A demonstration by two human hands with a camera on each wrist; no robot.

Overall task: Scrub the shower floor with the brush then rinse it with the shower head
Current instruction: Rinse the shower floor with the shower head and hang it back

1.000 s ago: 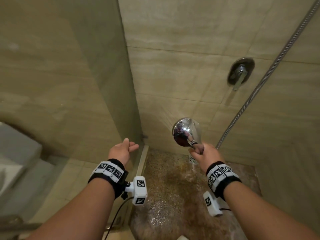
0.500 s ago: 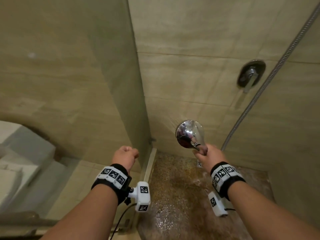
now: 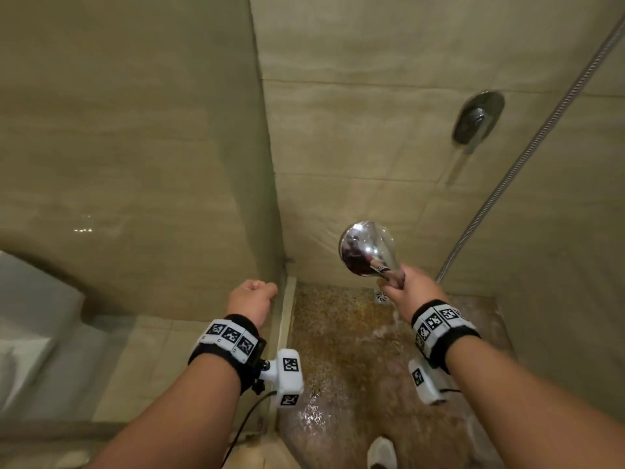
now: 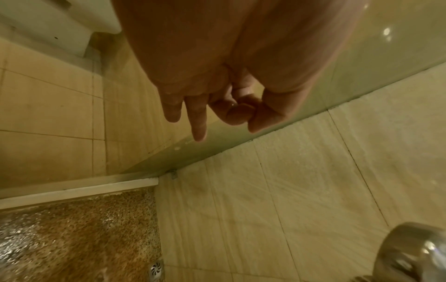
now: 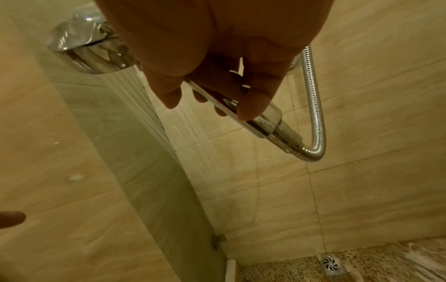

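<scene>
- While water runs, the right hand [image 3: 411, 291] is wrapped tight round the handle of the shower head [image 3: 367, 248], and the fingers [image 5: 255, 103] curl round the shiny handle in the right wrist view.
- A second ago the left hand [image 3: 252, 297] was spread out with fingers apart. Now it is curled up loosely and holds nothing. It hangs in the air near the glass wall [image 3: 135, 164], just above the white edge strip [image 3: 285, 319] at the left side of the shower floor [image 3: 355, 367].
- From the left wrist view, two of its fingers [image 4: 200, 124] point down and the others tuck in to the thumb.
- No brush shows in any view. My guess is the scrubbing part is done and this is the rinse.
- Next comes the wet, speckled brown floor. It shines near the left edge, and water froths across the middle.
- Farther off, the round head has gone up a little and more to the right than a second ago. Its spray [image 5: 149, 122] falls toward the back left corner.
- A small drain [image 3: 381, 297] sits at the back edge of the floor, so the water has a way out.
- The metal hose [image 3: 527, 154] runs up the right wall, and the tap handle [image 3: 478, 118] is on the back wall.
- I think the front and right parts of the floor may need water too.
</scene>
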